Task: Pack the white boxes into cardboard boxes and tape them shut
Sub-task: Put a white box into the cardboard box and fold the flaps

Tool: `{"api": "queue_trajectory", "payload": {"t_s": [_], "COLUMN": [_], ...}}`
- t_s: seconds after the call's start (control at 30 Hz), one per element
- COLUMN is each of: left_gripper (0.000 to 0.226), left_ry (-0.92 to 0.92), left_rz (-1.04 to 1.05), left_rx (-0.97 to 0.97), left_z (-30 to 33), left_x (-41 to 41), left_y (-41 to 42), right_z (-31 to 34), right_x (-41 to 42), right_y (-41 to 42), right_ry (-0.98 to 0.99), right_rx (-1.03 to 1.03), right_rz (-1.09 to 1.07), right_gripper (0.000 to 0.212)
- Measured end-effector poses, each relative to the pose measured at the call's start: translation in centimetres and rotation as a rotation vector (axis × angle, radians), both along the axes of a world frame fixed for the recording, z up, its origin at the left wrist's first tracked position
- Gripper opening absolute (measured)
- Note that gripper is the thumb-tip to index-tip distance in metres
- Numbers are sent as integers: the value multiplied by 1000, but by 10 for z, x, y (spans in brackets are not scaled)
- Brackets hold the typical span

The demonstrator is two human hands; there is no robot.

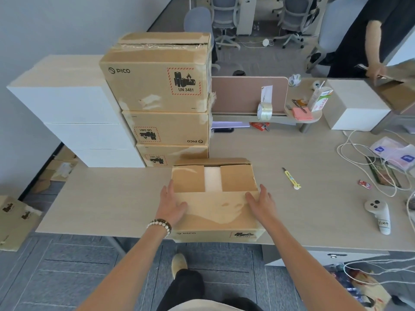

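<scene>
Pressing down on the near flap of the cardboard box (215,212) at lower centre of the frame, we've got both hands flat on it: left hand (171,206) on the left edge, right hand (261,204) on the right edge, fingers straight and spread, not gripping anything. The two short side flaps are already folded in, and a strip of the white box (212,179) inside shows between them. The far flap is still up.

Just behind, a stack of three taped PICO cartons (161,95) sits mid-left, with a stack of white boxes (74,113) touching its left side. Another white box (354,104) sits at the upper right of the desk (112,205). The clear tape roll (264,111) stands on the little shelf right of the cartons, and the yellow box cutter (291,178) lies just right of our box. A white controller (379,215) sits at the right edge.
</scene>
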State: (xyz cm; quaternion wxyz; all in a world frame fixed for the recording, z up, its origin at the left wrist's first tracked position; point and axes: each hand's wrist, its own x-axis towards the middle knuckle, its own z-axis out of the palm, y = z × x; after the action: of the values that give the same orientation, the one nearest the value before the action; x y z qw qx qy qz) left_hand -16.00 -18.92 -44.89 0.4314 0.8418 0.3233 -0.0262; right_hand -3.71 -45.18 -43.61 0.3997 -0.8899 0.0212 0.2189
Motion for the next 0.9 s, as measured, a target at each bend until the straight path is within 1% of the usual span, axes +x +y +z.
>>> {"api": "queue_trajectory", "payload": {"t_s": [0.1,0.23,0.37,0.43,0.5,0.63,0.73,0.9], "left_gripper": [93,85,84,83,81,79,76,69], "left_ry": [78,188,195,157,116,127,140,157], "left_rz": [3,-34,-36,-40,-43,-46,-50,-59], "left_rx": [4,205,300,363,407,456,479,515], "left_z": [-5,-10,-19,-25,-30,-28,-27,-27], "left_x": [12,30,40,40,38,36,38,40], "left_y": [0,-1,3,5,4,0,0,-2], "right_z": [-6,-16,-23,-27,-30,-28,-26,-21], "right_x": [6,14,16,15,14,14,15,15], "right_y": [10,19,18,16,15,15,15,16], "right_ry": [21,7,-89,-94,-78,-51,-34,-41], "right_rx": [-43,-121,-261,-303,-304,-261,-240,-224], "right_rz": [27,44,106,132,134,130,121,128], "right_gripper": [65,68,73,79,85,89,87,78]}}
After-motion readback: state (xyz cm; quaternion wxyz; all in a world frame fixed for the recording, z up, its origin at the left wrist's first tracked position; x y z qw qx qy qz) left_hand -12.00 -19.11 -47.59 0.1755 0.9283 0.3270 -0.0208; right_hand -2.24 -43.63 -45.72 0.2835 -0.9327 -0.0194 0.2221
